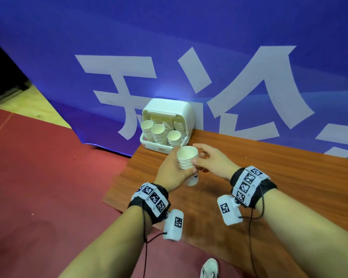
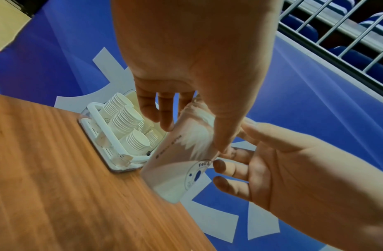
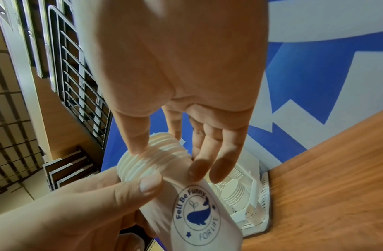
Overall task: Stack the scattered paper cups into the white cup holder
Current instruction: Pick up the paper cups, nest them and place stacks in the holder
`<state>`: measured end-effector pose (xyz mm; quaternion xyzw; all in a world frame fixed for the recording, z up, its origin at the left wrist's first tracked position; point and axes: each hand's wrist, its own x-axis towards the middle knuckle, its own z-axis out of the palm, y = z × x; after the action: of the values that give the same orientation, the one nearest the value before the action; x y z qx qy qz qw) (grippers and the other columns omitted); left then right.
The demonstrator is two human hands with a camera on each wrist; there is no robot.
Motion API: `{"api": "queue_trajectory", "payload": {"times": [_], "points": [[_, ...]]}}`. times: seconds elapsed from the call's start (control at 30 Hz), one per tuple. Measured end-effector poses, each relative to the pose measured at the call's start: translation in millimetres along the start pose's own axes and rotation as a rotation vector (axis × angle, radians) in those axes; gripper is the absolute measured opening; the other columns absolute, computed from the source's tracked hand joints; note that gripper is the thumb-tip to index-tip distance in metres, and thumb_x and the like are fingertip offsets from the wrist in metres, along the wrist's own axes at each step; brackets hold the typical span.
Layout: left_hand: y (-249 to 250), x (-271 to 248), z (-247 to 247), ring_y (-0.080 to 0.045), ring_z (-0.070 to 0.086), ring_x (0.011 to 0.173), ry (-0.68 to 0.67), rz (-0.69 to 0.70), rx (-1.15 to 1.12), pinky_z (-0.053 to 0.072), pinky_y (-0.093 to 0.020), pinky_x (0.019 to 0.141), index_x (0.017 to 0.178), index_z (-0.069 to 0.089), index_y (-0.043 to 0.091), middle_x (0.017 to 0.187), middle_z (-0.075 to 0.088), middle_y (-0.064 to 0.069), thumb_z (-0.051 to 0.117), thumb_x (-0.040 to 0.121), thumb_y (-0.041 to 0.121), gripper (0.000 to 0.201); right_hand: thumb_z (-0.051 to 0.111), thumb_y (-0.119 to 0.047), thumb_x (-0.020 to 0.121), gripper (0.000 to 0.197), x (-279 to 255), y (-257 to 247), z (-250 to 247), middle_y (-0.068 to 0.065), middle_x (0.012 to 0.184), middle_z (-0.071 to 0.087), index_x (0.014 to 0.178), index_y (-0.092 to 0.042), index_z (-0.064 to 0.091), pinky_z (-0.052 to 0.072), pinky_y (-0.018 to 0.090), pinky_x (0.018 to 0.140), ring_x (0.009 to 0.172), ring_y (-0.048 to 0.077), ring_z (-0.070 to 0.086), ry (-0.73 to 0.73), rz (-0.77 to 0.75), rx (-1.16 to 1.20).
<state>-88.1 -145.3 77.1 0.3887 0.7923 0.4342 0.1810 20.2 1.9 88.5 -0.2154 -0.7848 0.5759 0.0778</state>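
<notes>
Right now the person's left hand (image 1: 172,173) is wrapping its thumb and fingers around a nested stack of white paper cups (image 1: 186,161), holding it mouth-up and slightly tilted above the near-left corner of the wooden table (image 1: 269,177). In the right wrist view the left thumb is pressing just under the ridged band of rims, which looks like a way of keeping the nested cups from sliding apart. The bottom cup is showing a blue whale logo (image 3: 197,214) with the words "Fell Be Funny FOR LIFE".

The right hand (image 1: 213,163) is lying against the other side of the stack, its fingers (image 3: 202,152) mostly straight; the thumb is touching the rims while the fingertips are resting lightly on the cup wall. That reads as steadying or squaring up the stack, not gripping it, though from these views I cannot tell how firmly it is pressing.

Just beyond the hands, the white cup holder (image 1: 166,125) is standing at the far-left corner of the table, against the blue banner (image 1: 189,47) with large white characters. Its lid is tipped back, leaving the front open, and several stacks of cups (image 1: 158,133) are already standing inside, mouths up. No loose cups are showing on the table, so the held stack is probably the last batch. The likely next step is carrying it forward and lowering it into a free spot or onto a shorter stack, keeping it upright so the rims are nesting cleanly.
</notes>
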Motion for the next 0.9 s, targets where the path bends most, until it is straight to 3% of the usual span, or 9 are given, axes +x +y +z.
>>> {"api": "queue_trajectory", "payload": {"times": [0.1, 0.23, 0.37, 0.47, 0.57, 0.7, 0.9], "points": [[-13, 30, -15, 0.000, 0.060, 0.104, -0.019, 0.009, 0.004, 0.050, -0.029, 0.089, 0.117, 0.041, 0.048, 0.113, 0.064, 0.016, 0.083, 0.069, 0.035, 0.065, 0.070, -0.024, 0.087, 0.050, 38, 2, 6, 0.020, 0.110, 0.063, 0.133, -0.030, 0.050, 0.054, 0.033, 0.079, 0.093, 0.024, 0.064, 0.005, -0.012, 0.014], [-28, 65, -32, 0.010, 0.057, 0.101, -0.020, 0.008, 0.002, 0.046, -0.015, 0.082, 0.121, 0.041, 0.041, 0.111, 0.062, 0.018, 0.084, 0.071, 0.031, 0.067, 0.068, -0.030, 0.088, 0.054, 81, -1, 11, 0.020, 0.111, 0.063, 0.138, -0.029, 0.047, 0.054, 0.033, 0.078, 0.095, 0.028, 0.066, 0.022, 0.001, 0.017], [-39, 94, -50, 0.020, 0.052, 0.099, -0.026, 0.021, 0.007, 0.040, -0.003, 0.078, 0.111, 0.037, 0.056, 0.107, 0.058, 0.026, 0.084, 0.072, 0.028, 0.067, 0.064, -0.027, 0.091, 0.052, 111, -10, 17, 0.009, 0.088, 0.061, 0.140, -0.023, 0.046, 0.052, 0.027, 0.068, 0.083, 0.027, 0.068, 0.032, 0.021, 0.058], [-47, 112, -62, 0.010, 0.056, 0.102, -0.052, 0.016, 0.012, 0.046, -0.014, 0.084, 0.112, 0.036, 0.056, 0.110, 0.060, 0.022, 0.084, 0.071, 0.031, 0.068, 0.066, -0.025, 0.091, 0.051, 131, -19, 20, 0.009, 0.093, 0.060, 0.138, -0.023, 0.048, 0.051, 0.018, 0.067, 0.081, 0.017, 0.064, 0.058, 0.034, 0.025], [-60, 135, -75, -0.005, 0.059, 0.103, -0.078, 0.019, 0.003, 0.049, -0.027, 0.089, 0.120, 0.036, 0.041, 0.112, 0.060, 0.015, 0.084, 0.069, 0.033, 0.071, 0.068, -0.028, 0.089, 0.053, 155, -26, 25, 0.012, 0.108, 0.062, 0.138, -0.025, 0.049, 0.052, 0.019, 0.076, 0.090, 0.017, 0.064, 0.090, 0.041, 0.011], [-85, 169, -98, -0.010, 0.059, 0.105, -0.131, 0.068, -0.021, 0.049, -0.028, 0.089, 0.122, 0.041, 0.032, 0.112, 0.059, 0.012, 0.086, 0.067, 0.030, 0.071, 0.071, -0.036, 0.085, 0.054, 185, -30, 45, 0.011, 0.113, 0.063, 0.134, -0.034, 0.051, 0.052, 0.037, 0.094, 0.102, 0.020, 0.064, 0.151, 0.058, -0.022], [-100, 222, -134, -0.010, 0.061, 0.096, -0.266, 0.171, -0.041, 0.050, -0.026, 0.081, 0.115, 0.042, 0.031, 0.104, 0.061, 0.011, 0.086, 0.066, 0.027, 0.066, 0.070, -0.028, 0.087, 0.054, 215, -60, 62, 0.011, 0.114, 0.064, 0.137, -0.029, 0.051, 0.052, 0.034, 0.094, 0.102, 0.022, 0.064, 0.312, 0.104, -0.037]]}}
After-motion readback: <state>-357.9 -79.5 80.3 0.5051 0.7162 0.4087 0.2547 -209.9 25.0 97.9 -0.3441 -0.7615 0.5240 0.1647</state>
